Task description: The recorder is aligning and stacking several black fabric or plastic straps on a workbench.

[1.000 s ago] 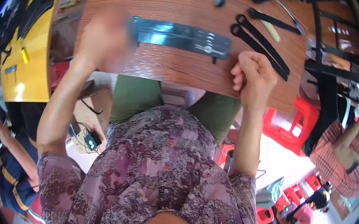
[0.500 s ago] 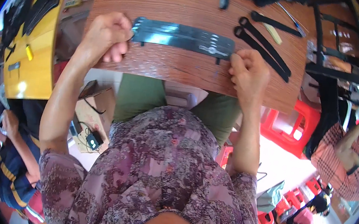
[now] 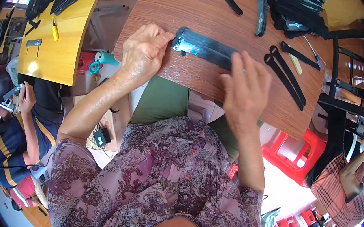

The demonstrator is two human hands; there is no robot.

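A flat dark strap (image 3: 206, 49) with a glossy film-like surface lies across the wooden table in front of me. Its left end is rounded and a small dark tab sticks out below it. My left hand (image 3: 146, 50) is closed, with thumb and fingertips pinching that left end. Over the right end lies my right hand (image 3: 247, 87), its fingers stretched out and slightly blurred, hiding that end. Just right of this hand are two narrow black straps (image 3: 285, 78) with ring-shaped ends.
A pile of black straps (image 3: 296, 14) sits at the far right of the wooden table (image 3: 166, 5), near a screwdriver (image 3: 315, 52) and a pale stick (image 3: 294, 63). A yellow table (image 3: 67, 48) stands left, with a co-worker beside it. A red stool (image 3: 291, 153) is at the right.
My right hand has opened from its pinch on the strap's right end and now lies across it. The view has shifted, so the table appears farther right.
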